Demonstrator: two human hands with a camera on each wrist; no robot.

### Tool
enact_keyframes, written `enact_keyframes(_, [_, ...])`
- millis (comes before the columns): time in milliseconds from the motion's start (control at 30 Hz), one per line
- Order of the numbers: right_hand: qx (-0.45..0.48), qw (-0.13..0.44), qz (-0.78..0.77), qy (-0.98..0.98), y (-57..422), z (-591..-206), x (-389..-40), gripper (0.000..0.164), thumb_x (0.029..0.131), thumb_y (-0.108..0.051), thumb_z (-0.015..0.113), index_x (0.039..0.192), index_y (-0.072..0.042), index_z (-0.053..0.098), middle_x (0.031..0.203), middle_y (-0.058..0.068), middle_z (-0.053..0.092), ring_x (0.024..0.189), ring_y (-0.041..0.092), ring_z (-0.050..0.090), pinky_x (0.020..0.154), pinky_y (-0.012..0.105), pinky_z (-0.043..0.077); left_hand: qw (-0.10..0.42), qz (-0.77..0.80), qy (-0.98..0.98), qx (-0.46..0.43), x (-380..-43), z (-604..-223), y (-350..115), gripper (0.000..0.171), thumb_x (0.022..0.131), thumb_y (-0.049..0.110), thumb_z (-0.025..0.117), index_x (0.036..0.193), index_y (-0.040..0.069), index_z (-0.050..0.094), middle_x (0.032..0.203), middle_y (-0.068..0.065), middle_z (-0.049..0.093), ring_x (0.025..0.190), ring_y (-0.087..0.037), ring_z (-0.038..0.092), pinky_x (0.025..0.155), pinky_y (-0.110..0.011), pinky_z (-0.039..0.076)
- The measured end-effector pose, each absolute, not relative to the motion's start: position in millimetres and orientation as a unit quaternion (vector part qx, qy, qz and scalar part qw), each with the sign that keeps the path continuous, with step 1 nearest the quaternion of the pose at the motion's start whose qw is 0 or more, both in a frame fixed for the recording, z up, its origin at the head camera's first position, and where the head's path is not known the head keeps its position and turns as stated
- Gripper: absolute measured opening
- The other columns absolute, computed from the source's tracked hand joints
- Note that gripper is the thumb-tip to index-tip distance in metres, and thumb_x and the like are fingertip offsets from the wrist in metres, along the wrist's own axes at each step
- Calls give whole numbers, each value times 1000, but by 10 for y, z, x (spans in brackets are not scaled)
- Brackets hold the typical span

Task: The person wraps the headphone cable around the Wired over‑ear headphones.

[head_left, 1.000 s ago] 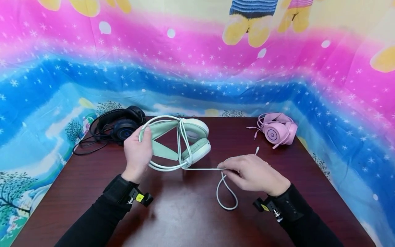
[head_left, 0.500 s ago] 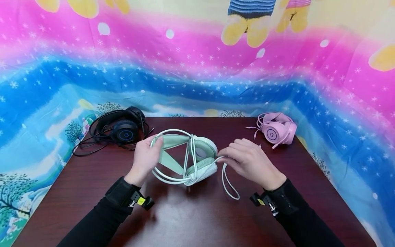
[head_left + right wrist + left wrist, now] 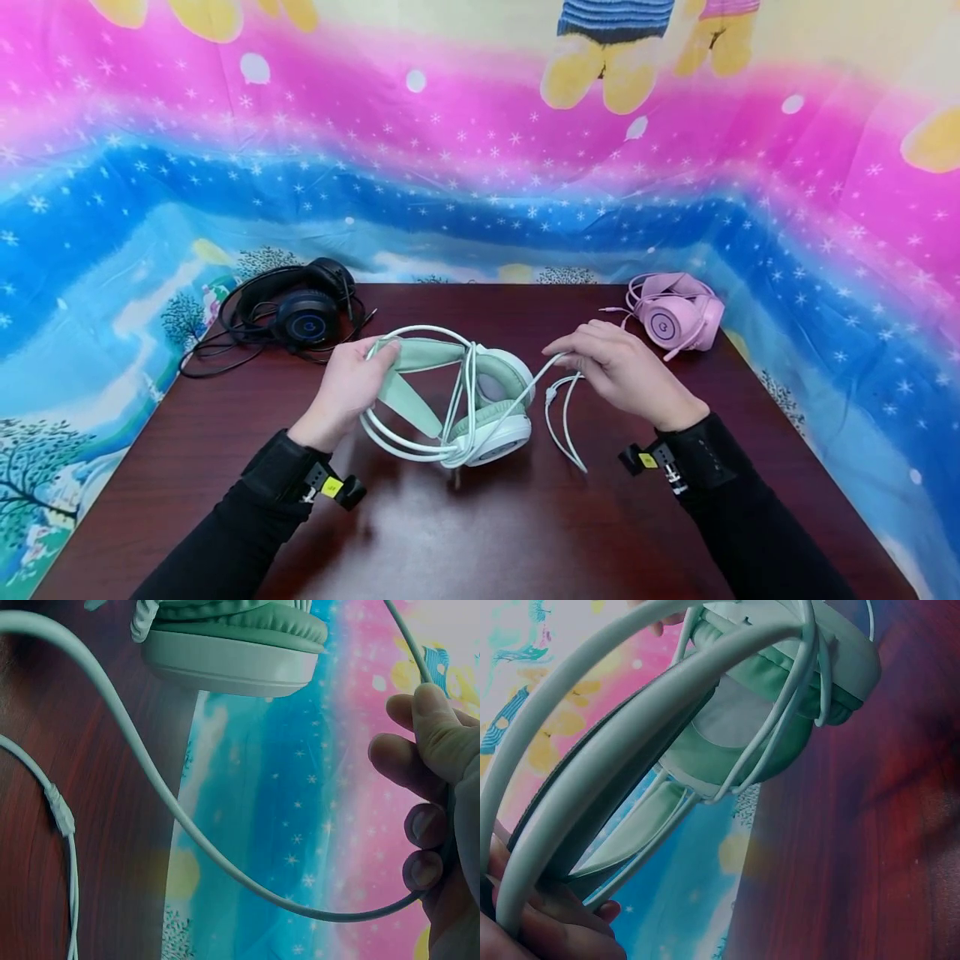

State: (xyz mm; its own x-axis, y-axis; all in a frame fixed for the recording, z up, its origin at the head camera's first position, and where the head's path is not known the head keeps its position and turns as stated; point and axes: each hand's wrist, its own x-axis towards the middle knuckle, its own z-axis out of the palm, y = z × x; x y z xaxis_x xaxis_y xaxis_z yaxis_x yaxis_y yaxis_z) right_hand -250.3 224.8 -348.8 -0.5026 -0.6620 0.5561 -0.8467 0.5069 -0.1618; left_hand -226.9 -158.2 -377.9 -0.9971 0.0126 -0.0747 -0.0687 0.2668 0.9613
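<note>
My left hand (image 3: 347, 383) grips the headband end of a pair of pale green and white headphones (image 3: 504, 440). Their ear cups point right, and turns of white cable are wrapped across the band and cups. In the left wrist view, the fingers curl round the two white headband tubes (image 3: 592, 776). My right hand (image 3: 618, 373) pinches the cable (image 3: 150, 769) between thumb and index finger, to the right of the cups. A stretch of it slants from the cups up to those fingertips. Below that hand hangs a cable loop with a small splitter (image 3: 60, 810).
Black headphones (image 3: 306, 321) with a loose cord lie at the table's back left. Pink headphones (image 3: 678, 317), their cord wrapped round them, stand at the back right. A printed cloth (image 3: 480, 183) encloses the dark reddish table (image 3: 450, 542) at the back and sides.
The left hand has brought the headphones lower and to the right. The right hand has risen with the cable, which ran straight sideways and now slants upward from the cups.
</note>
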Motion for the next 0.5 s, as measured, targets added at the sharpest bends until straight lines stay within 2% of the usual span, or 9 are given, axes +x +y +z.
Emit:
enact_keyframes(200, [416,223,229,-851,2235,-3520,-2607,33,97,-1,80,123,-21,81,101,-8,75,86,6,58,80,22,43,55,630,774,-25,-2281,-3926,-1547,42,115,32,56,138,1,72,73,5,73,52,-6,57,51,-23,45])
enact_keyframes(267, [407,214,244,-854,2247,-3540,-2644,32,97,-1,80,123,-21,81,101,-9,75,86,6,59,80,21,44,66,642,763,-37,-2291,-3979,-1563,43,115,33,55,138,1,71,67,7,69,48,-7,51,46,-24,36])
enact_keyframes(500, [378,187,278,-863,2326,-3561,-2724,31,102,0,74,125,-20,81,97,-7,74,92,6,63,83,22,45,84,663,742,-50,-2332,-4029,-1681,45,116,35,53,142,2,68,76,9,75,51,-5,56,45,-22,33])
